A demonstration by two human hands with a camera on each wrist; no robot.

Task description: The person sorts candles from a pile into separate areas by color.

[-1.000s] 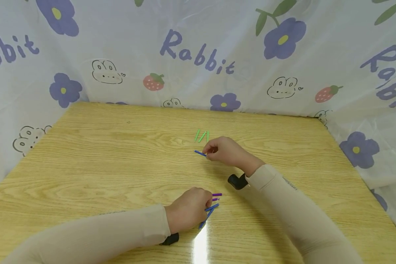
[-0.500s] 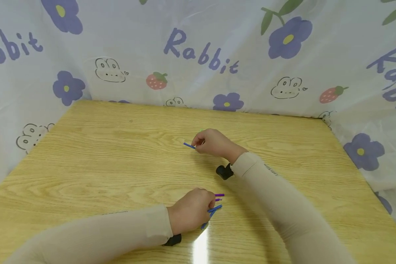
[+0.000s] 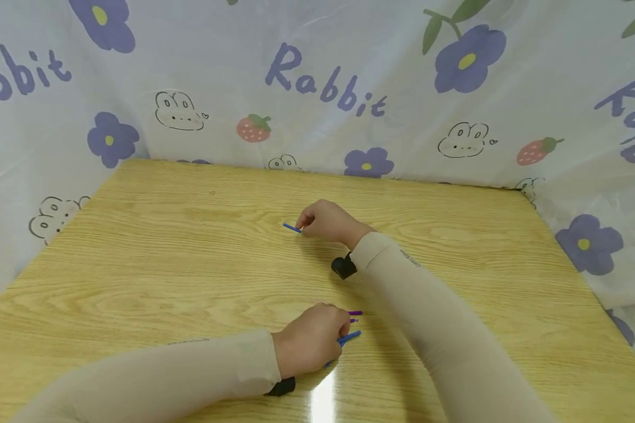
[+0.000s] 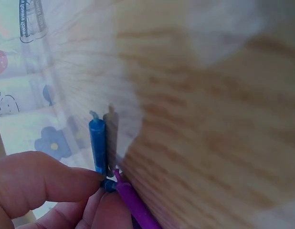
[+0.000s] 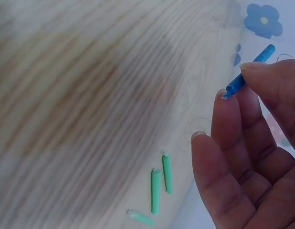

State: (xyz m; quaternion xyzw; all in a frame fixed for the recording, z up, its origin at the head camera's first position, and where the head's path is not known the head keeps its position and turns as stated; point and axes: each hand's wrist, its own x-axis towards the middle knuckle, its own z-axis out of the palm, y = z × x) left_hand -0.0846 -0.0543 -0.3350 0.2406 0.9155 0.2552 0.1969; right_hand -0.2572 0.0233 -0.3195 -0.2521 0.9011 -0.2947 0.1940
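Note:
Between thumb and fingers, my right hand [image 3: 325, 222] pinches a blue candle [image 5: 250, 71], held over the far middle of the table and pointing left in the head view. Three green candles [image 5: 156, 191] lie on the table below that hand in the right wrist view; the hand hides them from the head view. Nearer the front, my left hand [image 3: 314, 338] is low at the tabletop, its thumb and finger pinching a blue candle [image 4: 108, 185]. Another blue candle [image 4: 97, 145] lies against its fingertips. Purple candles [image 3: 355, 313] lie beside these fingers, partly hidden.
The wood-grain table [image 3: 190, 258] carries all the candles. A white printed curtain [image 3: 317, 135] hangs along its back and sides. Black wrist devices [image 3: 344, 267] sit under both wrists. Light glares off the table's front [image 3: 323, 399].
My right hand has moved left and farther back with the blue candle, covering the green candles in the head view. The left hand stays nearly in place; the head view has shifted slightly.

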